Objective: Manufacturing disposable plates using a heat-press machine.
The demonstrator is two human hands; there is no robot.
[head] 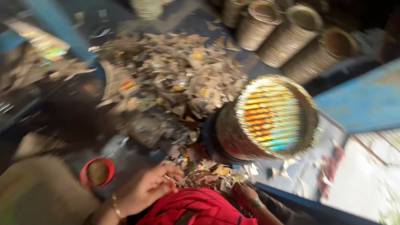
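Note:
The picture is blurred by motion. My left hand (146, 187), a bangle on its wrist, hovers over my red-clothed lap (196, 208) with fingers curled together; whether it pinches anything is unclear. My right hand (246, 195) reaches into shiny paper scraps (208, 173) just below a stack of round plates with a rainbow-shiny top (271, 114). Its fingers are hidden among the scraps. The plate stack lies tilted on a dark blue round base (208, 137).
A large heap of cut paper scraps (166, 79) fills the middle. Several tall stacks of plates (287, 35) lie at the top right. A small red-rimmed cup (97, 173) stands at the lower left. A blue panel (362, 102) is at the right.

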